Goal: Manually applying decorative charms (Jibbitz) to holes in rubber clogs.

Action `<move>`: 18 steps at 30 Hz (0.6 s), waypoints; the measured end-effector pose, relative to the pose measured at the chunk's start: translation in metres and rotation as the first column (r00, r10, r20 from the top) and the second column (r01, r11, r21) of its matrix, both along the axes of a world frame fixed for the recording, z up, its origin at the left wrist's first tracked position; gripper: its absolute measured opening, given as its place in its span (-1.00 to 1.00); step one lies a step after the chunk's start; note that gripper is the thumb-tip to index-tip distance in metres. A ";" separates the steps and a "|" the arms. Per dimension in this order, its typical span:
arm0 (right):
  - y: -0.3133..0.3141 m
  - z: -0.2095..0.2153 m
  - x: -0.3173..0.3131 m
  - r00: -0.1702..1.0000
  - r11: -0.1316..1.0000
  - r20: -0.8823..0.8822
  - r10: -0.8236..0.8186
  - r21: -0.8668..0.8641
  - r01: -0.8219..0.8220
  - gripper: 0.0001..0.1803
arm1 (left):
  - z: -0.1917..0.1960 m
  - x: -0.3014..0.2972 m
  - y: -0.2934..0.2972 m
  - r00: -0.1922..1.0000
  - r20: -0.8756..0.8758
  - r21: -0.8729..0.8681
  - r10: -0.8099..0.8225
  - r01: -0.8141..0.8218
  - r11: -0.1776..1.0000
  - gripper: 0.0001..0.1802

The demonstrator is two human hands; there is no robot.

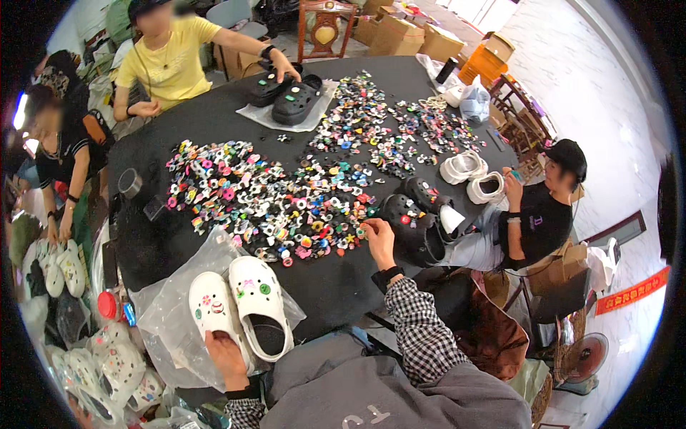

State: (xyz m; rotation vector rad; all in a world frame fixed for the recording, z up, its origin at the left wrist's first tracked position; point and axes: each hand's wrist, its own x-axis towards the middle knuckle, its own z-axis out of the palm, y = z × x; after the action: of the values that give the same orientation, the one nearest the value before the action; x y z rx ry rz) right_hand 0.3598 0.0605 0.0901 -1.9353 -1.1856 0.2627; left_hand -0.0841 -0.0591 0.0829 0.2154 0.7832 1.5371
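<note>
Two white clogs lie on clear plastic at the table's near left. My left hand (226,354) grips the left white clog (212,304) at its heel opening, its fingers partly inside the shoe. Colourful charms decorate that clog, and a few more sit on the right white clog (261,300). At the near right end of the big heap of loose shoe charms (264,196), my right hand (380,242) has thumb and fingers drawn together in a pinch. Whatever small thing is between its fingertips is too tiny to make out.
Across the black table (343,286), a person in yellow touches black clogs (296,104). Dark clogs (411,222) stand right of my right hand. Beside white clogs (464,168), a seated person handles something small. Another person at left reaches toward pale clogs (64,268).
</note>
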 end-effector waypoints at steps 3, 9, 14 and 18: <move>-0.001 -0.010 0.012 0.991 1.000 -0.131 -0.021 0.014 0.023 -0.86 | 0.016 0.010 0.007 0.999 0.044 0.001 -0.018 0.018 1.000 -0.47; 0.009 -0.003 0.003 0.991 1.000 -0.137 -0.001 -0.023 -0.002 -0.85 | 0.027 0.012 0.007 0.997 0.081 -0.039 -0.009 0.012 0.999 -0.45; 0.013 -0.004 -0.003 0.995 0.994 0.050 0.081 -0.076 -0.077 -0.88 | 0.030 0.012 0.005 0.999 0.052 -0.045 0.009 -0.007 0.999 -0.47; 0.015 -0.003 -0.004 0.990 0.994 0.114 0.084 -0.080 -0.075 -0.86 | 0.037 0.019 0.007 0.999 -0.005 -0.068 0.053 -0.053 0.996 -0.48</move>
State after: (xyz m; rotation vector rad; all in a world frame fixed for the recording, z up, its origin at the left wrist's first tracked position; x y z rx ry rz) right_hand 0.3555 0.0756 0.0867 -1.9940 -1.3487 0.2417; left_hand -0.0655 -0.0521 0.1201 0.1478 0.8483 1.5577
